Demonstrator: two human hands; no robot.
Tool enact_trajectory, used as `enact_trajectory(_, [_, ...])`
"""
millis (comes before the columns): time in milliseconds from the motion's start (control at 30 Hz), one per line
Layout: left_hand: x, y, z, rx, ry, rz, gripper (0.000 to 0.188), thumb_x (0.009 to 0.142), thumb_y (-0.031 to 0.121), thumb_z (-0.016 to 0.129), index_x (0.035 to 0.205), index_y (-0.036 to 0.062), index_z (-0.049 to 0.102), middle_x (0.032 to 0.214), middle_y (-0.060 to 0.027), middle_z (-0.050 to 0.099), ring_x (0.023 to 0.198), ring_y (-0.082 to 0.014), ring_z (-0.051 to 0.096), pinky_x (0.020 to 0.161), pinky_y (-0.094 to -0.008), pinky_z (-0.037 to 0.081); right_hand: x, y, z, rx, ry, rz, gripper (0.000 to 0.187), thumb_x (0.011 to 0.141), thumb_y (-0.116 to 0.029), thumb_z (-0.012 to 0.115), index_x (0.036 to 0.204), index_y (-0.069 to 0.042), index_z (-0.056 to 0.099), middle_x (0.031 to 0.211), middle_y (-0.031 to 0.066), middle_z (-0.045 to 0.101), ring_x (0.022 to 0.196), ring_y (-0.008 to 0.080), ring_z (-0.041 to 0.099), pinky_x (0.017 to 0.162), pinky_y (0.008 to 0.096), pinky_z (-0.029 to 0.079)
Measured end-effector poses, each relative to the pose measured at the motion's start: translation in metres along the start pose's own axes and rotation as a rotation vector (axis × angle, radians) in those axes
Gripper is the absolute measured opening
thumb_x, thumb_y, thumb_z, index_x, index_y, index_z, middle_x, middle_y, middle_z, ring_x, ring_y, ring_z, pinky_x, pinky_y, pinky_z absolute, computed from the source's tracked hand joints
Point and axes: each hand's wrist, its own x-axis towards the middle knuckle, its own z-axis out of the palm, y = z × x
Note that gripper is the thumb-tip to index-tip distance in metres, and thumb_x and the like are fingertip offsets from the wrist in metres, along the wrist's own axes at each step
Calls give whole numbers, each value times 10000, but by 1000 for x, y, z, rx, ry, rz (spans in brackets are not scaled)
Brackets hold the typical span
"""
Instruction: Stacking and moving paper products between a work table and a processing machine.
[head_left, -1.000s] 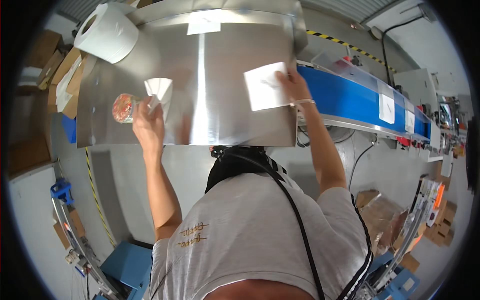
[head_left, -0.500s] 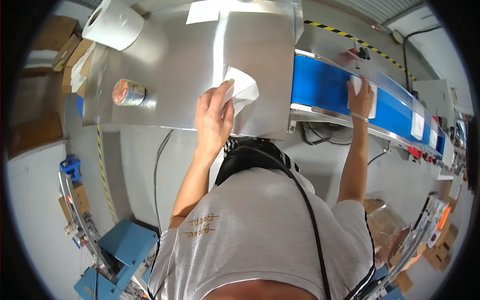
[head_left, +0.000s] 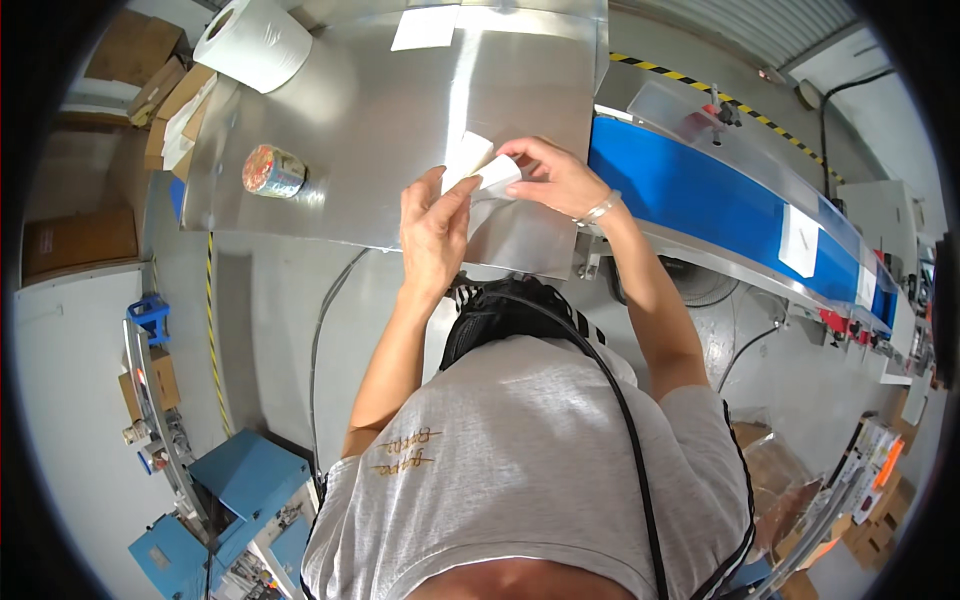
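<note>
Above the steel table, my left hand (head_left: 432, 228) pinches a white folded sheet (head_left: 500, 174) between thumb and fingers. My right hand (head_left: 567, 186) has its thumb and fingertips around the right edge of that sheet. A second white flap (head_left: 468, 156) stands up just left of it; whether both are one piece I cannot tell. Right of my hands runs a blue conveyor belt (head_left: 670, 185), on which a flat white packet (head_left: 798, 240) lies, with another white packet (head_left: 866, 284) farther along.
A big white roll (head_left: 258, 48) stands at the table's far left, with a patterned can-shaped roll (head_left: 274, 171) nearer. A white paper sheet (head_left: 425, 28) lies at the back of the steel table (head_left: 380, 110). Cardboard boxes (head_left: 80, 245) are at far left. Clear guards edge the belt.
My right hand has left the white packet on the belt and come over to the sheet at my left hand. That packet has moved right along the belt.
</note>
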Motion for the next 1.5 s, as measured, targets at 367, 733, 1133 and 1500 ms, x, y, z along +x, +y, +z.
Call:
enact_trajectory(367, [11,-3,-9,270,25,-52,452,773,101,684,1200,34,550,988,-119,603,964,-283,532,938,-432,335,-71,76,-83,-470,650,175,258,887,-280,627,886,-30,565,716,28,515,651,129,471,602,327,439])
enact_trajectory(733, [22,7,-13,184,-163,20,241,764,27,632,999,74,655,956,-113,650,904,-298,584,843,-408,394,-115,42,-121,-770,548,1,796,682,-306,800,1343,-65,427,1300,178,491,1204,345,452,1008,407,364])
enact_trajectory(1133, [17,14,-17,-289,-395,-239,205,818,50,640,1020,22,644,903,-139,681,811,-199,657,709,-291,491,-41,5,4,128,-6,-27,262,857,-182,675,1044,-23,583,894,24,623,838,81,548,770,248,461])
enact_trajectory(1500, [11,-14,6,-199,-290,-231,298,825,80,643,1120,44,615,861,-101,680,767,-178,644,723,-306,513,-85,103,-129,-219,721,350,337,818,-365,666,786,-31,627,761,101,655,676,192,596,628,323,473])
